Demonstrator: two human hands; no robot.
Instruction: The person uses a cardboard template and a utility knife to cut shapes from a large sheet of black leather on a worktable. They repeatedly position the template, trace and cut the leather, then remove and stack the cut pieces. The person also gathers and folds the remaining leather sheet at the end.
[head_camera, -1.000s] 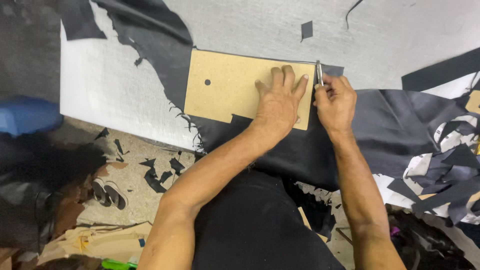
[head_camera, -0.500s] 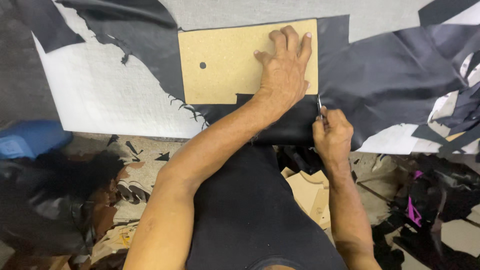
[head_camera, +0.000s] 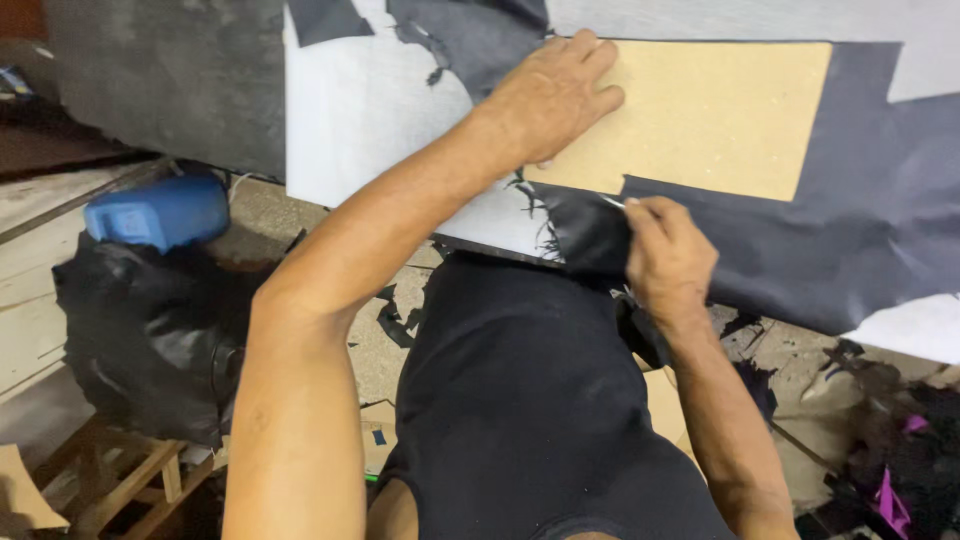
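- Nearest the camera, the person's black shirt (head_camera: 530, 400) fills the lower middle; its bottom is cut off by the frame edge.
- The right hand (head_camera: 668, 258) sits just below the tan cardboard template (head_camera: 700, 115), at that template's lower edge. Its fingers are curled tight around a thin metal blade (head_camera: 612, 202), of which only the bright tip shows; the handle is hidden inside the fist, so what kind of tool it is cannot be told.
- The blade tip meets the black sheet material (head_camera: 850, 230) right where it borders the template's notched lower edge.
- A flap of that black material (head_camera: 585, 235) hangs folded over the desk's near edge, beside the right hand and below the template.
- The left hand (head_camera: 555, 95) lies flat on the template's left end, fingers spread and pressing down, gripping nothing.
- The template rests on the black sheet, which lies on the white-topped desk (head_camera: 360, 110); the template's upper edge lies close under the frame's top.
- Left of the template and lower, on the floor, a blue plastic container (head_camera: 160, 212) sits above a black bag (head_camera: 150, 330); the container's shape is blurred.
- Black offcuts (head_camera: 395, 320) litter the floor below the template; a wooden stool (head_camera: 130, 480) at the bottom left is only partly visible.
- To the lower right of the template, a dark scrap heap with a purple piece (head_camera: 890, 500) is hard to make out.
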